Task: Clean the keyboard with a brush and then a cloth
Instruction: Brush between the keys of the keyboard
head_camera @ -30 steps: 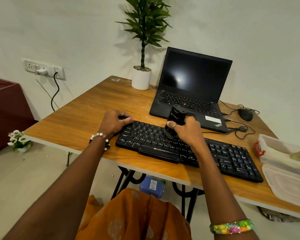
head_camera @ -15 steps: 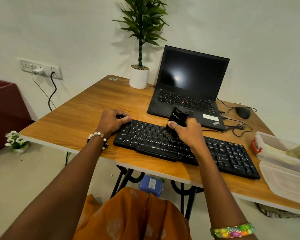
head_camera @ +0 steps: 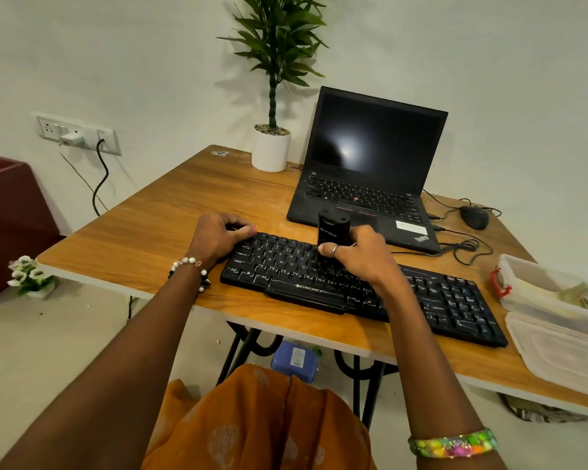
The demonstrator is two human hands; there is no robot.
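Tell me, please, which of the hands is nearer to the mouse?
Right. The right hand grips the brush at mid keyboard, closer to the mouse; the left hand rests at the keyboard's far left end.

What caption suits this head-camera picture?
Right hand brushes a black keyboard with a brush; left hand steadies it.
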